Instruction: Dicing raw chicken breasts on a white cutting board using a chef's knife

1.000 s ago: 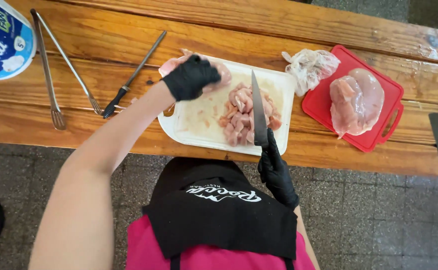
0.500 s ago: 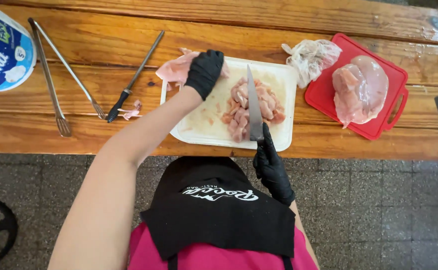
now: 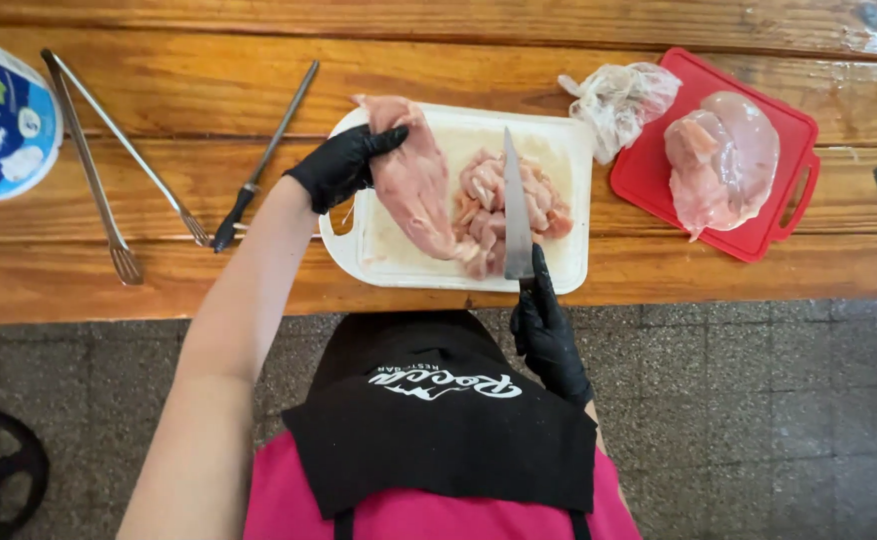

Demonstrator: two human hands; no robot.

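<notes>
Since 0.5 s ago my left hand [image 3: 342, 166] dragged 1 raw fillet [image 3: 414, 185] onto the white board [image 3: 574, 200], still pinching it. Right hand [image 3: 549, 335] grips knife [image 3: 515, 210] over cut pieces [image 3: 504, 205]. Positioning step; next needs fillet flat w/ steady blade.

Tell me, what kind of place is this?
Probably an outdoor grill or restaurant prep spot. A gloved left hand lifts raw meat over a white board, the right hand holds a knife, and tongs lie on the rough wooden table.
</notes>
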